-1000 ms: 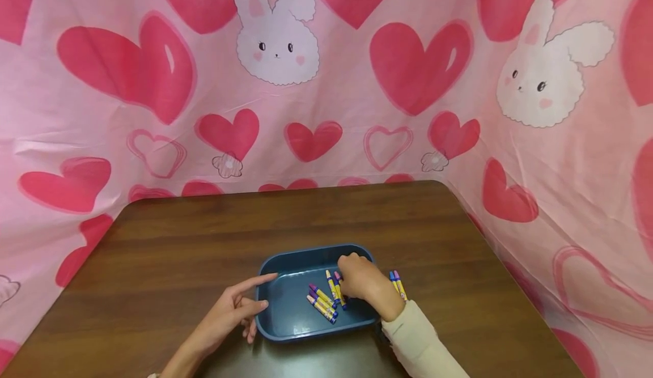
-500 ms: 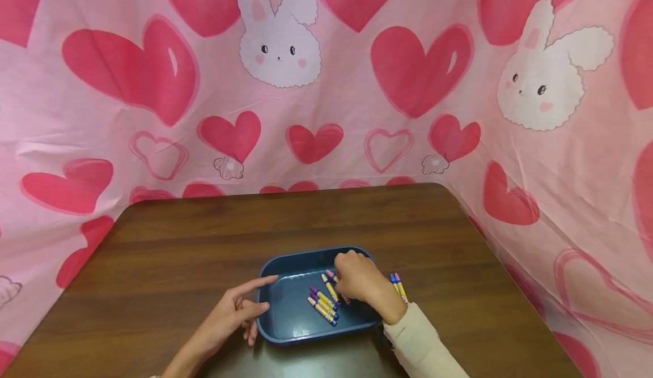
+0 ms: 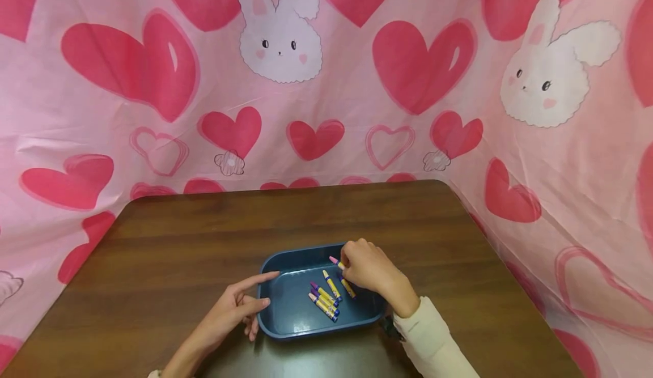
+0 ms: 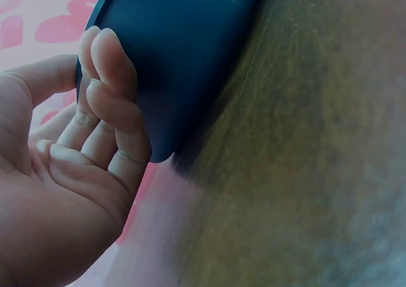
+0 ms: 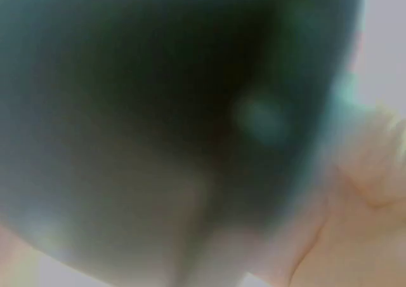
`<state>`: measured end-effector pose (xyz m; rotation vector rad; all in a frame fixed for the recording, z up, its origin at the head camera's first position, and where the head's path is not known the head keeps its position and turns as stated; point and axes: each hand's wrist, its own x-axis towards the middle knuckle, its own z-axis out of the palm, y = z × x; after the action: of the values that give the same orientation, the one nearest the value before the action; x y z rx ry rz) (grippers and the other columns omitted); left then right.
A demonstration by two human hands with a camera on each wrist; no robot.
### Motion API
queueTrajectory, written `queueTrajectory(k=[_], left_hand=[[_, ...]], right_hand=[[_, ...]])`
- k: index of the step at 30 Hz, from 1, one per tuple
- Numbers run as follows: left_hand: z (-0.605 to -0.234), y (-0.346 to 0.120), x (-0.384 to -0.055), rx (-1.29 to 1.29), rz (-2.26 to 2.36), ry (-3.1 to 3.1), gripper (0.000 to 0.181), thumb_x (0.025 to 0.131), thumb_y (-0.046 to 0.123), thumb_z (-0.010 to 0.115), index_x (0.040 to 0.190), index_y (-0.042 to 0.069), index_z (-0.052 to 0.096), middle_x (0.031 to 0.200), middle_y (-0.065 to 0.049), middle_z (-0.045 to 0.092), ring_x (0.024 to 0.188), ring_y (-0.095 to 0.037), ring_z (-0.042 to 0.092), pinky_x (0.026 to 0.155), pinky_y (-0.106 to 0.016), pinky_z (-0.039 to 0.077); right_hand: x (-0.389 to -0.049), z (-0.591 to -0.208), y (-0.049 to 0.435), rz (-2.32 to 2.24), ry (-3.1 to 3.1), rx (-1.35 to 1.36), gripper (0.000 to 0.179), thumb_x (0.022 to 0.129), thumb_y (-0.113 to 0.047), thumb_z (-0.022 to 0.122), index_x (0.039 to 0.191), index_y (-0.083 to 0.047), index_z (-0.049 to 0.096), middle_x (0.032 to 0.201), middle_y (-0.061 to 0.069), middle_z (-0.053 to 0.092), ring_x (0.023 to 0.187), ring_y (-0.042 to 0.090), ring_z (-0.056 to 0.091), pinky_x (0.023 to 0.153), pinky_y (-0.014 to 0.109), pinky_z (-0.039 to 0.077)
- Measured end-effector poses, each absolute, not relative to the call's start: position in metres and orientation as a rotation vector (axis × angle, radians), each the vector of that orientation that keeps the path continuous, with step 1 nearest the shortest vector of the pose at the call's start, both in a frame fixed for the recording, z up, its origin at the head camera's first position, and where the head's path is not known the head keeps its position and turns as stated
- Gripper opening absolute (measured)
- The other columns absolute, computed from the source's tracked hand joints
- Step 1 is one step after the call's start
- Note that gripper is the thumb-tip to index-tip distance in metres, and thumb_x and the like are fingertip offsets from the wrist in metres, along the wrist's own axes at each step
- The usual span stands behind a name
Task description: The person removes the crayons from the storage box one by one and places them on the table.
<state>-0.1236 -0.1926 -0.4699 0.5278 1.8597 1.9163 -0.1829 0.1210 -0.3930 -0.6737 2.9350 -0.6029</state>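
Note:
In the head view, my left hand [image 3: 232, 313] holds the left end of a dark blue tray [image 3: 291, 262], with the index fingertip and thumb over the rim. The left wrist view shows that hand's fingers bent at the tray wall [image 4: 171, 52]. My right hand [image 3: 372, 267] pinches a pink-tipped crayon [image 3: 335, 262] above the tray's right half. Beneath its fingers lies another yellow-wrapped crayon [image 3: 348, 287]. Further left in the tray are a pale yellow-tipped crayon [image 3: 332, 285], purple crayons [image 3: 324, 294] and a peach-tipped crayon [image 3: 322, 306]. A dark blur fills most of the right wrist view.
The tray stands on a brown wood-grain table [image 3: 204, 230]. Pink cloth [image 3: 326, 100] with hearts and rabbits hangs behind the table and along its sides. A dark object [image 3: 391, 327] shows at the right wrist, beneath the cream sleeve [image 3: 431, 335].
My right hand has risen and shifted right, lifting the pink-tipped crayon from among the others. It now covers the two crayons seen earlier right of the tray. The left hand stays put.

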Motion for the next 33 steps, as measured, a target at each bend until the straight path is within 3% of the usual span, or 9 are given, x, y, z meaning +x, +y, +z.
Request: queueTrajectory(k=[8,20,26,33], left_hand=[[-0.471,-0.194,-0.126,0.463,1.882,1.888,0.056,0.102,0.014,0.057,0.153,0.004,0.035,0.062,-0.01,0.066,0.05,-0.017,0.063,0.05,-0.027,0.054],[-0.471,-0.191,-0.126,0.547,1.927,1.9,0.054,0.102,0.007,0.055,0.151,0.0,0.036,0.061,-0.024,0.06,0.047,-0.024,0.063,0.046,-0.029,0.053],[-0.47,-0.191,-0.127,0.584,1.945,1.869,0.054,0.102,0.006,0.054,0.151,-0.002,0.034,0.06,-0.024,0.059,0.046,-0.02,0.061,0.045,-0.035,0.054],[-0.47,-0.191,-0.127,0.578,1.948,1.852,0.054,0.102,0.005,0.054,0.151,-0.003,0.033,0.061,-0.023,0.06,0.047,-0.017,0.062,0.046,-0.033,0.054]], right_hand=[[-0.184,-0.385,0.128,-0.653,2.972,-0.725,0.004,0.081,-0.01,0.076,0.082,-0.008,0.073,0.065,-0.005,0.059,0.056,0.01,0.052,0.052,0.027,0.047],[-0.171,-0.383,0.143,-0.757,3.022,-0.744,0.007,0.083,-0.009,0.077,0.09,-0.008,0.075,0.07,-0.007,0.059,0.062,0.009,0.051,0.054,0.021,0.046],[-0.159,-0.394,0.162,-0.941,3.041,-0.711,0.011,0.082,-0.005,0.077,0.093,-0.007,0.075,0.078,-0.004,0.063,0.068,0.008,0.054,0.059,0.019,0.05],[-0.153,-0.396,0.187,-1.131,3.119,-0.762,0.013,0.08,0.0,0.076,0.091,-0.006,0.073,0.079,-0.004,0.066,0.066,0.004,0.059,0.06,0.022,0.054]])
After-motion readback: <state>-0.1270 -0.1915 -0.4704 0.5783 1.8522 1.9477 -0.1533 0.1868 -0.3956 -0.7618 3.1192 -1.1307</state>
